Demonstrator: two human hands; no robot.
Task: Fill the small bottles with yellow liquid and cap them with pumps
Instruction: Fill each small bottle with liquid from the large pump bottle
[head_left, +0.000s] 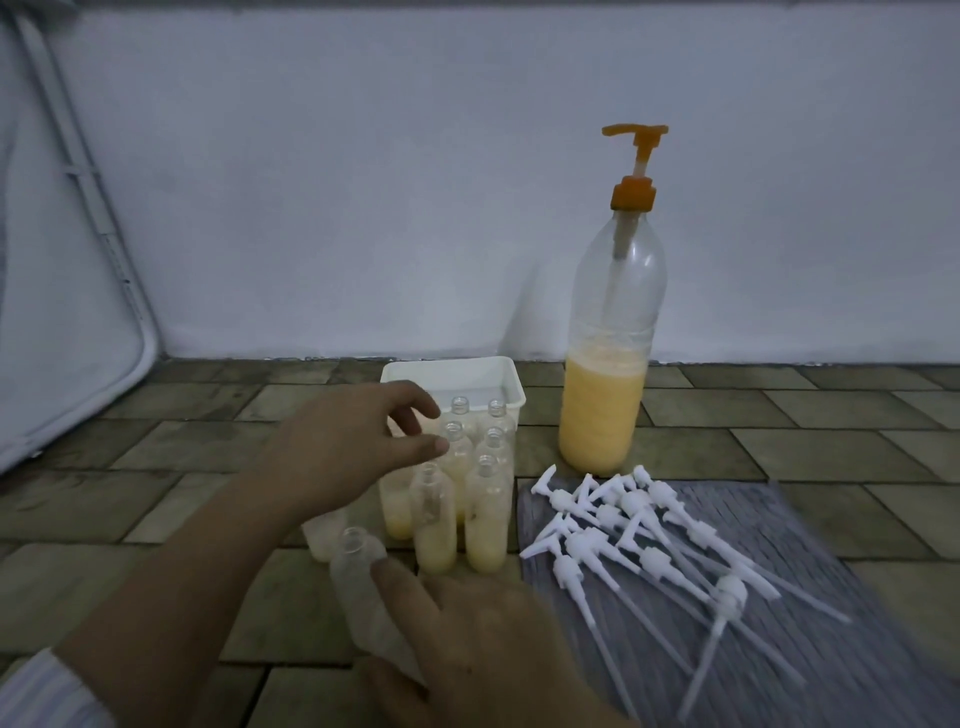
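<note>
- Left of the white tub (506, 382), the left hand (343, 452) hovers over the cluster of small bottles (485, 512), fingers spread apart and clamped on nothing; its fingertips sit near one bottle neck but I cannot tell if they touch.
- In front of the tub and nearest the camera, the right hand (483, 639) is wrapped around an empty small bottle (358, 577), tilted, mouth open.
- Bottle count, as far as it can be made out: about nine in all. Roughly six or seven stand in or just in front of the tub, one clear one half hidden under the left wrist, one in the right hand. The hand covers part of the group, so the count is loose.
- Progress, judging by this: at least four bottles show yellow liquid, each only partly full; at least two look empty. None has a pump on, so capping has not begun.
- Right of the tub, the big pump bottle (605, 364) stands upright, under half full of yellow liquid.
- Right and in front of the tub, the white pumps (644, 545) lie heaped on a grey mat (810, 525), about ten, overlapping too much for a sure count.
</note>
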